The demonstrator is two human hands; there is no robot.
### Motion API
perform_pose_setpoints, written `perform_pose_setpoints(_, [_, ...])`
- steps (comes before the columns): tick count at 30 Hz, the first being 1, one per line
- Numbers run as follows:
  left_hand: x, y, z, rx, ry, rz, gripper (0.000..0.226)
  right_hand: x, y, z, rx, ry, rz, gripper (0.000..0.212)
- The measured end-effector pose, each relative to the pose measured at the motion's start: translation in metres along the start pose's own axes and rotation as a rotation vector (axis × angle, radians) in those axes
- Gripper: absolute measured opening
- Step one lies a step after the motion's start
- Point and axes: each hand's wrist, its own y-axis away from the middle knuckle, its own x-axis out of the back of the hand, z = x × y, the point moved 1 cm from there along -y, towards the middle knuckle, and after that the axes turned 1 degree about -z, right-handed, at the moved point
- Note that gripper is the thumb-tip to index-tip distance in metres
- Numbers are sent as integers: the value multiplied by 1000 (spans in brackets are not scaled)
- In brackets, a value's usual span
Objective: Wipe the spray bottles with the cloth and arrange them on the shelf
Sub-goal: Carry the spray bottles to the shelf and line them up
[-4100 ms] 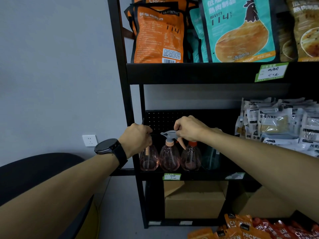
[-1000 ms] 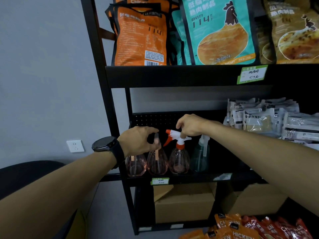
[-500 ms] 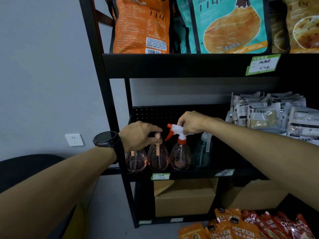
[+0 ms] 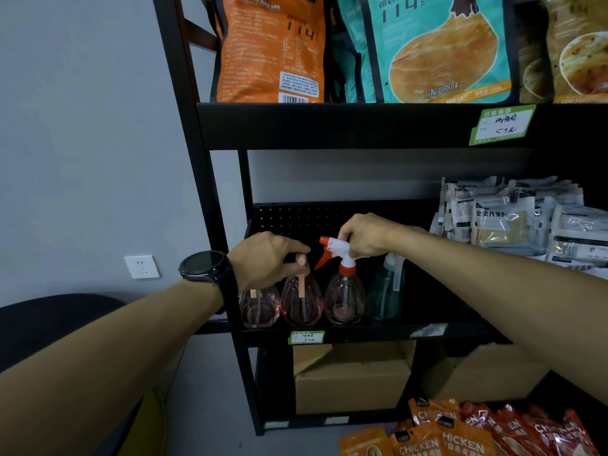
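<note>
Several spray bottles stand in a row on the black shelf point(image 4: 362, 332). From the left: a pink bottle point(image 4: 259, 307) partly hidden by my left wrist, a second pink bottle point(image 4: 301, 304), a pink bottle with a white and orange trigger head point(image 4: 343, 301), and a teal bottle point(image 4: 385, 296). My left hand point(image 4: 266, 258) pinches the top of the second pink bottle. My right hand point(image 4: 365, 238) grips the back of the white and orange trigger head. No cloth is in view.
Stacked grey food packets point(image 4: 513, 222) fill the right of the same shelf. Large snack bags point(image 4: 437, 47) stand on the shelf above. Cardboard boxes point(image 4: 352, 376) sit below, orange and red packets point(image 4: 460, 432) on the floor. A dark chair point(image 4: 49, 324) is at left.
Both hands stay on the same bottle tops; the white and orange trigger head now points left. Four seconds ago my right hand held a grey trigger head further left.
</note>
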Motion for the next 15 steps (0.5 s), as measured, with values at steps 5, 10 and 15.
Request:
perform_pose_setpoints(5, [1, -1, 1, 21, 5, -13, 47, 1, 1, 1, 4, 18, 3, 29])
perform_pose_setpoints(10, [0, -2, 0, 24, 28, -19, 46, 1, 1, 0, 16, 42, -2, 29])
perform_pose_setpoints(15, [0, -2, -2, 31, 55, -24, 46, 3, 2, -2, 29, 42, -9, 26])
